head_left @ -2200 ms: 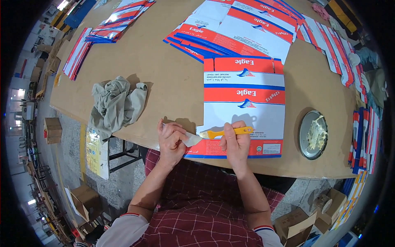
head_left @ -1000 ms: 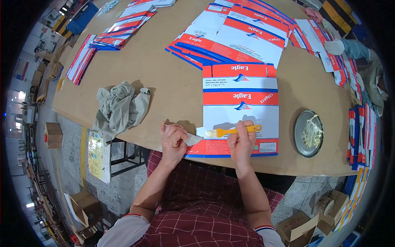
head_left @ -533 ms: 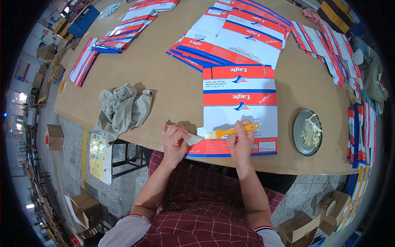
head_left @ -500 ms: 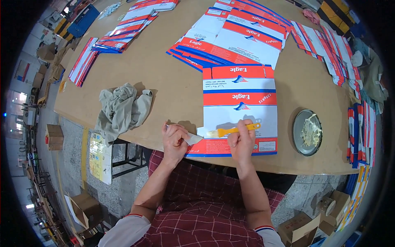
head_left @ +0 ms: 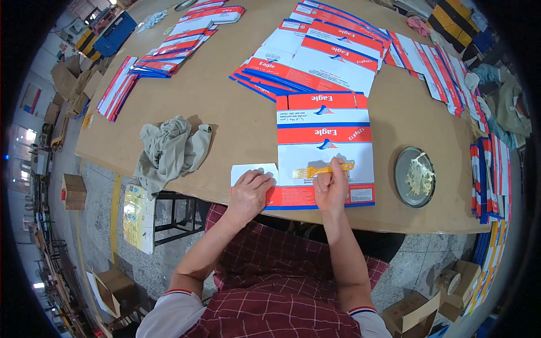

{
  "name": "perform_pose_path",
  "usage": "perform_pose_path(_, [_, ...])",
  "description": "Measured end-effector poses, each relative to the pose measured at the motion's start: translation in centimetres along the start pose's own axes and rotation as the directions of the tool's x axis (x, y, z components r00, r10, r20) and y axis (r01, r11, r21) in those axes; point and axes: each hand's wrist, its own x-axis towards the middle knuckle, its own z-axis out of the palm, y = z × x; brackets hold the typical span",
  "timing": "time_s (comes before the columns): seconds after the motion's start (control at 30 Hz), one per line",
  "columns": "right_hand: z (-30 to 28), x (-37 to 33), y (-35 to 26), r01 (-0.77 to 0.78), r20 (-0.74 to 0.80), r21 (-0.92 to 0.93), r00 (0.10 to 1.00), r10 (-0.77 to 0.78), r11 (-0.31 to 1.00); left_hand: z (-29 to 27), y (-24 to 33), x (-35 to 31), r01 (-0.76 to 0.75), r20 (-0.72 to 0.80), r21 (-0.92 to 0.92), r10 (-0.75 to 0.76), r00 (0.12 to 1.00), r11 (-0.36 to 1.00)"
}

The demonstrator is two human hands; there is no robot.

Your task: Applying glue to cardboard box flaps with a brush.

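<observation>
Wearing a dark red checked apron, close against the near edge of the brown worktop. Along that edge, right of its middle, a flattened red, white and blue carton, lying printed side up. Has the hands apart, both over the carton. Rests the left hand on the white flap at its left side, fingers bent; cannot tell whether pinching it. Grips a yellow brush in the right hand, pale bristles pointing left above the white panel; cannot tell whether touching.

Toward the near right corner, a dark round dish smeared with pale paste. Left along the near edge, a crumpled grey-green cloth, partly overhanging. Beyond the carton, a fanned pile of similar cartons. Up the left edge, a slanted stack. By the right edge, more cartons and a co-worker's sleeve. Near the far edge, a pink cloth.
</observation>
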Motion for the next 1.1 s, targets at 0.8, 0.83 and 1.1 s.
perform_pose_path(0.8, [-0.4,0.5,-0.4,-0.031,-0.09,0.049,0.995,0.035,0.998,-2.3,-0.9,1.1,0.435,0.12,-0.54,-0.445,0.887,0.72])
perform_pose_path(0.83, [-0.6,0.6,-0.2,-0.032,-0.119,0.057,0.992,0.039,0.998,-2.4,-1.2,1.9,0.477,0.167,-0.594,-0.481,0.861,0.647])
perform_pose_path(1.1, [-0.4,-0.1,-0.1,-0.08,-0.045,0.099,0.995,0.085,0.992,1.5,-10.4,18.0,-0.067,-0.061,0.304,0.09,0.994,0.95])
